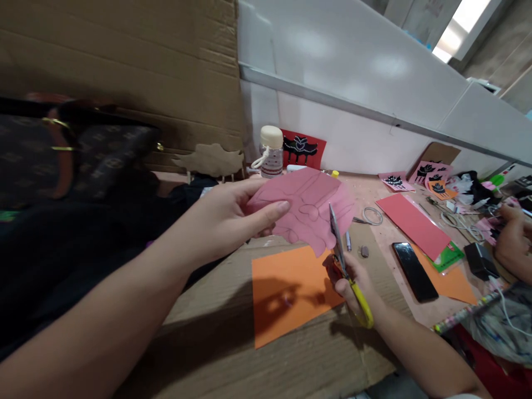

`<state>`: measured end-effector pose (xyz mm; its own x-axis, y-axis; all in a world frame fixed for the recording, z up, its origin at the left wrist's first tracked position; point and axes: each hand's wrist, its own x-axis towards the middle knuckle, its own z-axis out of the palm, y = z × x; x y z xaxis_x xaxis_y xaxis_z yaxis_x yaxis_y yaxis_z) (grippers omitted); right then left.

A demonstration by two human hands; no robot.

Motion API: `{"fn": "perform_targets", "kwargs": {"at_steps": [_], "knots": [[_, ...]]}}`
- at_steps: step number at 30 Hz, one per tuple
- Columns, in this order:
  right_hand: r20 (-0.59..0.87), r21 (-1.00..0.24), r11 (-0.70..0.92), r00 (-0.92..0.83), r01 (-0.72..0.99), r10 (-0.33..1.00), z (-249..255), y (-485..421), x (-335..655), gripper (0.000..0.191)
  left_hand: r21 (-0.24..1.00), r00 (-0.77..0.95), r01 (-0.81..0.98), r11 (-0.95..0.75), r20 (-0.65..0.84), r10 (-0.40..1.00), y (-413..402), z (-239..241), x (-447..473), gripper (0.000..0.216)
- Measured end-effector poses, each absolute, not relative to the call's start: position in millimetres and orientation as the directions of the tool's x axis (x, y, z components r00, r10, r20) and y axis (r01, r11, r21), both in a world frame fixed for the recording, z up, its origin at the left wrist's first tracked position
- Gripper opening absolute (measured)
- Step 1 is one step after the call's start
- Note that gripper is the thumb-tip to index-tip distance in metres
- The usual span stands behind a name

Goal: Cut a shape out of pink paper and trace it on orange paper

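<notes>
My left hand [245, 213] pinches a sheet of pink paper [297, 194] at its left side, thumb on top. Pencil outlines with curved shapes run across the paper, and its lower edge is cut wavy. In my right hand [353, 282] is a pair of scissors [339, 249] with yellow handles, blades pointing up at the paper's right edge. Whether the blades are closed on the paper I cannot tell. Below both hands an orange sheet [286, 277] lies on the cardboard-covered table [208, 327], shaded by my hands.
A bottle [271, 152] with a cream lid stands at the back by a red card [305, 149]. To the right lie a red sheet [413, 224], a phone [414, 271] and a black adapter [481, 260]. Another person's hand [515, 238] is at the far right. A bag [112, 155] sits left.
</notes>
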<state>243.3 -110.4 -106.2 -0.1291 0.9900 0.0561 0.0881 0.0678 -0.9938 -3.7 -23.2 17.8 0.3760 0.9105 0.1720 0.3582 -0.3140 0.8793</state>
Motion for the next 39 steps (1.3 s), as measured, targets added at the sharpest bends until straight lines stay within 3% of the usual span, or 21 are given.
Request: {"fn": "perform_targets", "kwargs": {"at_steps": [6, 18, 39], "knots": [[0.061, -0.993, 0.074, -0.131, 0.092, 0.989, -111.4, -110.2, 244.8, 0.060, 0.795, 0.347, 0.471, -0.383, 0.232, 0.909, -22.9, 14.1, -3.0, 0.031], [0.043, -0.992, 0.057, -0.112, 0.117, 0.993, -117.9, -110.0, 246.9, 0.053, 0.799, 0.355, 0.470, -0.376, 0.219, 0.909, -21.5, 12.7, -4.0, 0.032], [0.066, -0.990, 0.079, -0.118, 0.116, 0.991, -111.9, -111.2, 244.8, 0.061, 0.806, 0.359, 0.421, -0.416, 0.273, 0.893, -17.1, 7.2, -5.4, 0.033]]}}
